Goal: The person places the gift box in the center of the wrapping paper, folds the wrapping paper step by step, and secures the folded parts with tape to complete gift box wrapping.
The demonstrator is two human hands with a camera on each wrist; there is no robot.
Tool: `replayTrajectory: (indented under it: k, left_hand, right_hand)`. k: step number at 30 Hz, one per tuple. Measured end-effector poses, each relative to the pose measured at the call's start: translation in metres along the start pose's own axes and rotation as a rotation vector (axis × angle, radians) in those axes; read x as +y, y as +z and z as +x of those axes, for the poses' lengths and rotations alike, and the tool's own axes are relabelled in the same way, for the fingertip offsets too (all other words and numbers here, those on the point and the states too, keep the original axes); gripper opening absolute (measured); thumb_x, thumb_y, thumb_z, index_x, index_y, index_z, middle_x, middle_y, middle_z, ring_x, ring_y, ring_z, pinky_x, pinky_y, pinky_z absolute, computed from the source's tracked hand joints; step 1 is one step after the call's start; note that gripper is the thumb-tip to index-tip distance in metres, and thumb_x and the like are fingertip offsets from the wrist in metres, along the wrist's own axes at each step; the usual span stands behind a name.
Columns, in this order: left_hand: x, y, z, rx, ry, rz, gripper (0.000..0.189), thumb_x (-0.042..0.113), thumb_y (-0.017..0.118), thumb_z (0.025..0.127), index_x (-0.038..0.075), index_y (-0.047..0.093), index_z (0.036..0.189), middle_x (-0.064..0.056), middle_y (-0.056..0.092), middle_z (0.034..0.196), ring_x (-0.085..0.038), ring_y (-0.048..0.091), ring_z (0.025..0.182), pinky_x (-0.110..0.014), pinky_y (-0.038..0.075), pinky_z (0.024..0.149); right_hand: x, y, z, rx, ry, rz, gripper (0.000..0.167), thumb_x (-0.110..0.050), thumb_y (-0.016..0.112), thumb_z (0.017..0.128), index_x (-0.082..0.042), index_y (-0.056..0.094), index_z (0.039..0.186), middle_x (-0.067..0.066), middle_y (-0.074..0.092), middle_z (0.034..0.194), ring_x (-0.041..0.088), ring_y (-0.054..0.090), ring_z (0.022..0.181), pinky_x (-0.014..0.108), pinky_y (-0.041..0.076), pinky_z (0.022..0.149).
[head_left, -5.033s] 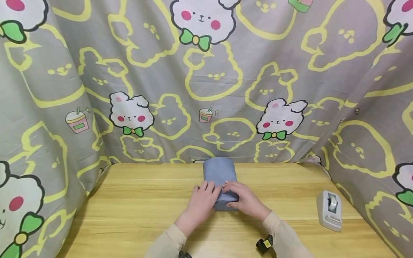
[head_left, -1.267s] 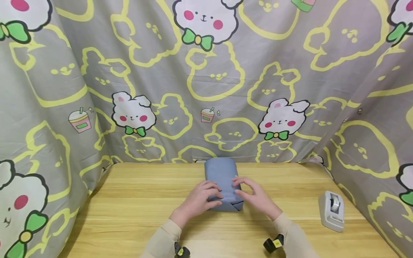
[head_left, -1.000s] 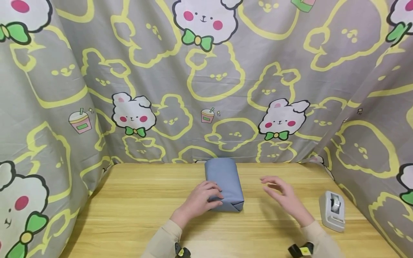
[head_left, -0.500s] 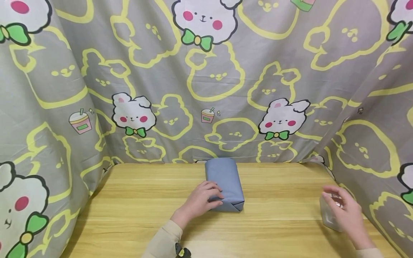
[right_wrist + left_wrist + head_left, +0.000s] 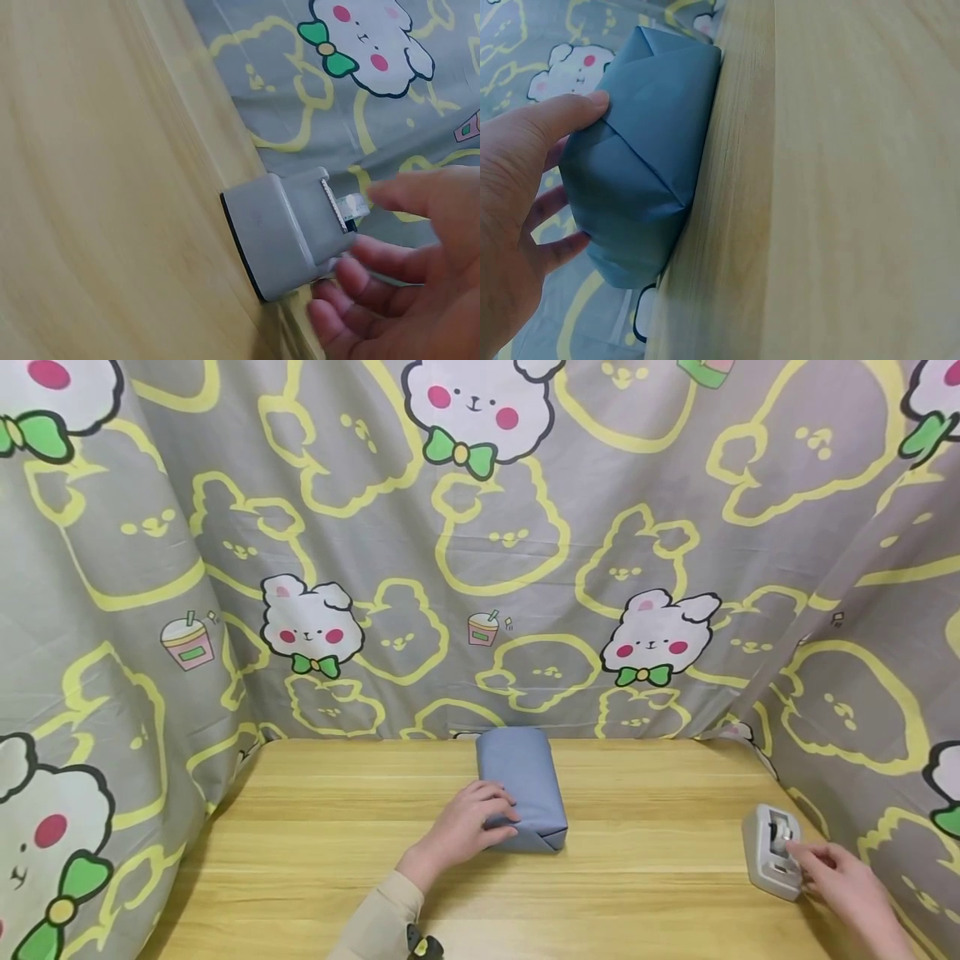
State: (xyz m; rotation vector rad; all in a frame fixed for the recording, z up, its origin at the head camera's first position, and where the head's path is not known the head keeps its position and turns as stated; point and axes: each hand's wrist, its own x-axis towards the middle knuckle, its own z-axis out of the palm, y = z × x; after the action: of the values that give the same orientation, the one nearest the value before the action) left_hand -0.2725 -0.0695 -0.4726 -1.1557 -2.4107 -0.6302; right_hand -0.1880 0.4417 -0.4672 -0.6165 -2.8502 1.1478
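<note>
A blue-grey wrapped parcel [image 5: 521, 777] lies on the table near its far edge, a folded flap showing on its near end. My left hand [image 5: 461, 827] holds this end, fingers bent over the top. In the left wrist view, the thumb of the left hand [image 5: 517, 195] lies on the folded end face of the parcel [image 5: 641, 142]. At the right stands a grey tape dispenser [image 5: 772, 881]. My right hand [image 5: 843, 881] is at its near side. In the right wrist view, thumb and forefinger of the right hand [image 5: 420, 262] stand apart around the tape's free end [image 5: 354, 204], beyond the serrated cutter.
The wooden table [image 5: 337, 827] carries the parcel and dispenser. A grey curtain [image 5: 420, 543] with rabbit prints hangs behind the table's far edge and along both sides. A black wrist strap [image 5: 425, 946] is on the left sleeve.
Both hands were on the parcel. The right hand has left it and moved right, over the dispenser, then down to its near side. The left hand has stayed on the parcel over the last second.
</note>
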Motion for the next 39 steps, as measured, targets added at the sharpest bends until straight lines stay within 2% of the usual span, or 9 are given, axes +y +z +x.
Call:
replayTrajectory:
  k: [3, 6, 9, 14, 22, 26, 31, 36, 39]
  left_hand:
    - [0.000, -0.001, 0.000, -0.005, -0.010, -0.006, 0.013, 0.031, 0.076, 0.084, 0.024, 0.072, 0.094, 0.005, 0.069, 0.112, -0.018, 0.058, 0.118, -0.037, 0.047, 0.103]
    - [0.001, -0.001, 0.000, -0.005, -0.018, -0.014, 0.013, 0.030, 0.076, 0.084, 0.023, 0.072, 0.094, 0.005, 0.069, 0.112, -0.018, 0.058, 0.118, -0.037, 0.047, 0.103]
    - [0.001, -0.002, 0.000, -0.003, -0.020, -0.024, 0.013, 0.030, 0.076, 0.083, 0.023, 0.072, 0.094, 0.004, 0.069, 0.112, -0.019, 0.058, 0.118, -0.038, 0.047, 0.103]
    - [0.002, -0.003, 0.001, -0.004, -0.019, -0.029, 0.013, 0.029, 0.076, 0.084, 0.023, 0.072, 0.094, 0.004, 0.069, 0.112, -0.019, 0.058, 0.118, -0.037, 0.047, 0.103]
    - [0.000, 0.000, 0.000, -0.001, -0.009, -0.017, 0.013, 0.030, 0.076, 0.084, 0.024, 0.072, 0.094, 0.005, 0.069, 0.112, -0.018, 0.058, 0.117, -0.037, 0.048, 0.102]
    - [-0.001, 0.001, -0.001, 0.014, 0.001, -0.001, 0.013, 0.031, 0.076, 0.083, 0.024, 0.072, 0.093, 0.006, 0.069, 0.111, -0.018, 0.058, 0.116, -0.036, 0.048, 0.101]
    - [-0.001, 0.001, 0.000, 0.015, 0.001, -0.010, 0.013, 0.031, 0.077, 0.083, 0.024, 0.072, 0.093, 0.005, 0.069, 0.111, -0.018, 0.059, 0.116, -0.037, 0.048, 0.101]
    - [-0.001, 0.001, 0.001, 0.004, -0.010, -0.021, 0.012, 0.030, 0.076, 0.084, 0.024, 0.072, 0.093, 0.005, 0.069, 0.112, -0.018, 0.058, 0.117, -0.037, 0.048, 0.102]
    - [0.000, 0.001, 0.001, 0.000, -0.011, -0.024, 0.012, 0.030, 0.076, 0.084, 0.024, 0.072, 0.093, 0.005, 0.069, 0.112, -0.018, 0.058, 0.117, -0.037, 0.047, 0.102]
  right_hand:
    - [0.004, -0.002, 0.006, -0.153, 0.007, -0.004, 0.073, -0.048, 0.044, 0.100, 0.021, 0.049, 0.122, 0.016, 0.068, 0.098, -0.004, 0.055, 0.070, 0.019, 0.052, 0.065]
    - [0.006, -0.003, 0.008, -0.207, 0.017, -0.006, 0.073, -0.047, 0.046, 0.099, 0.021, 0.049, 0.124, 0.022, 0.068, 0.104, -0.001, 0.059, 0.073, 0.020, 0.052, 0.066]
    - [0.006, -0.003, 0.009, -0.230, 0.016, 0.003, 0.070, -0.046, 0.049, 0.098, 0.019, 0.050, 0.125, 0.022, 0.068, 0.107, 0.005, 0.060, 0.076, 0.022, 0.051, 0.066]
    - [0.003, -0.001, 0.006, -0.218, 0.029, 0.033, 0.056, -0.041, 0.056, 0.096, 0.012, 0.063, 0.112, 0.000, 0.067, 0.095, 0.006, 0.057, 0.076, 0.023, 0.050, 0.066]
    - [0.001, -0.001, 0.004, -0.200, 0.036, 0.022, 0.048, -0.051, 0.058, 0.093, -0.006, 0.071, 0.103, -0.021, 0.057, 0.090, -0.011, 0.045, 0.077, 0.020, 0.043, 0.070]
    - [0.004, -0.001, 0.006, -0.215, 0.074, 0.085, 0.053, -0.050, 0.060, 0.092, 0.000, 0.070, 0.106, -0.016, 0.060, 0.092, -0.008, 0.046, 0.078, 0.020, 0.043, 0.070]
    - [0.009, 0.002, 0.009, -0.227, 0.114, 0.150, 0.062, -0.044, 0.061, 0.093, 0.015, 0.061, 0.114, 0.004, 0.066, 0.098, -0.002, 0.053, 0.076, 0.022, 0.052, 0.069]
    - [0.011, 0.002, 0.011, -0.224, 0.150, 0.222, 0.057, -0.043, 0.065, 0.090, 0.010, 0.064, 0.112, -0.003, 0.063, 0.093, 0.002, 0.054, 0.075, 0.026, 0.054, 0.069]
    - [0.010, 0.001, 0.009, -0.214, 0.181, 0.235, 0.053, -0.044, 0.066, 0.089, 0.006, 0.067, 0.108, -0.005, 0.060, 0.091, 0.010, 0.053, 0.079, 0.028, 0.051, 0.067]
